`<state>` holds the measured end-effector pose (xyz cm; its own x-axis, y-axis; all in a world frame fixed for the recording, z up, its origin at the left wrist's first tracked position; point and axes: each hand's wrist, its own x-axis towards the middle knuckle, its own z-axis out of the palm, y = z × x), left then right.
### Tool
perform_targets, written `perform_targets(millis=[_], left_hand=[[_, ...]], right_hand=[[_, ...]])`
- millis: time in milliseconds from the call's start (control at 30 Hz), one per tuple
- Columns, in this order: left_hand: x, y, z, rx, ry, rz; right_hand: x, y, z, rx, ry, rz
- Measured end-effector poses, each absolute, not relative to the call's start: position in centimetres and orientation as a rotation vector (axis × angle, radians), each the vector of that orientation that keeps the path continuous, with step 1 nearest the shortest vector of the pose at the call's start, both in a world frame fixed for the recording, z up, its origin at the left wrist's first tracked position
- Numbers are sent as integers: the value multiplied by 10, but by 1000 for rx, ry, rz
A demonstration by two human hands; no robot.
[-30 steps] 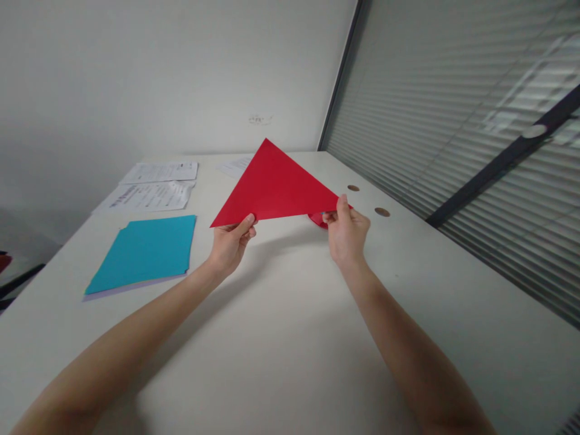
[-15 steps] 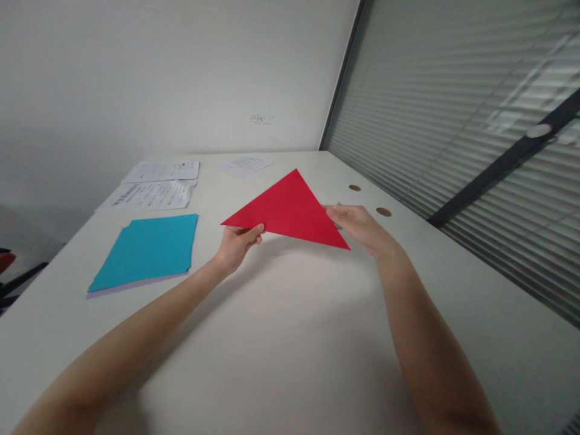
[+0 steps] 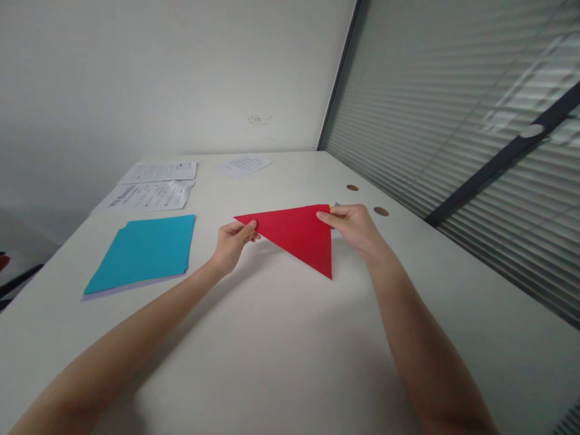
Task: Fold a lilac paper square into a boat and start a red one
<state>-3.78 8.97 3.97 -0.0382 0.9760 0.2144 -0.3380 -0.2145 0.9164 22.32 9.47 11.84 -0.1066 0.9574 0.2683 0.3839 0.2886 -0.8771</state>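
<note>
A red paper triangle (image 3: 299,232) is held up above the white table between my two hands. My left hand (image 3: 232,243) pinches its left tip, thumb on the near face. At the upper right corner, my right hand (image 3: 356,226) grips the paper with the thumb in front and the fingers behind. One pointed corner hangs down toward me at the lower right. Small bits of something pale lie partly hidden behind my right hand; I cannot make out what they are.
On the left lies a stack of coloured paper (image 3: 145,249) with a blue sheet on top. Printed sheets (image 3: 151,196) lie behind it, and another printed sheet (image 3: 247,165) is near the wall. Two round holes (image 3: 381,211) sit along the right table edge, beside the window blinds (image 3: 453,121).
The red triangle has turned clockwise, so its upper corner now sits at the right and another corner points down. My right thumb has come onto the paper's front; my left hand keeps its pinch.
</note>
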Motion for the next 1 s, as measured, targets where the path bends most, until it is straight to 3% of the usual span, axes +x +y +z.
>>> perform_targets(millis=[1000], left_hand=[[-29,81,51,910,798,1565]], right_hand=[[214,97,118,-1146,-1324,856]])
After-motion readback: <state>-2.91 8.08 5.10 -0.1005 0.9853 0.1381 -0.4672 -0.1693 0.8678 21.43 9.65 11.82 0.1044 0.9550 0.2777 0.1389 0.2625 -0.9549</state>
